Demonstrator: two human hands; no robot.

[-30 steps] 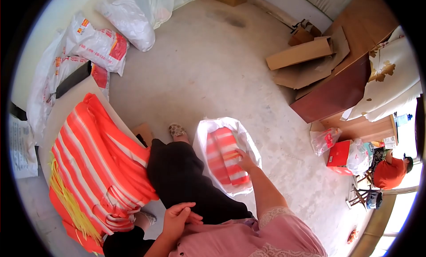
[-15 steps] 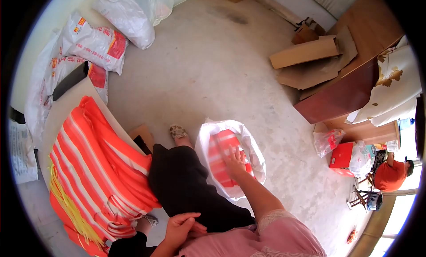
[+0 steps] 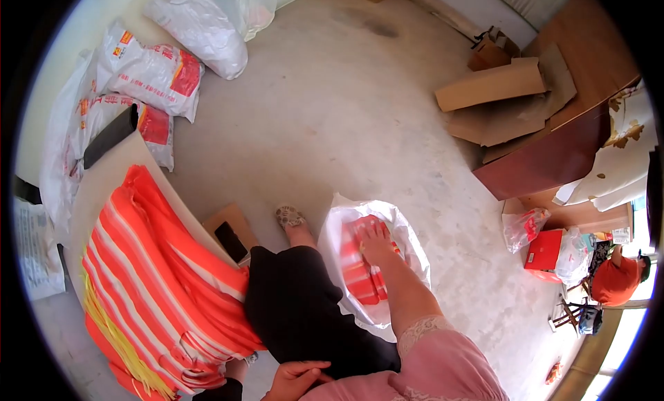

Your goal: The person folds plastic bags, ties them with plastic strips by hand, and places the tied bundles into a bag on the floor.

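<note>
The white bag stands around my right grip, but it is open on top, so I can go straight up. My black-covered leg blocks the left side. Ahead is open floor.

The right arm reaches upward from the lower centre of the frame, its visible length nearly straight, tilting slightly left toward the wrist. The right hand is palm down just below the frame's middle, fingers spread and pointing toward the top. The left hand sits at the bottom edge, close to the torso, its fingers loosely extended rightward, palm hidden. A leg slants across the lower centre.
</note>
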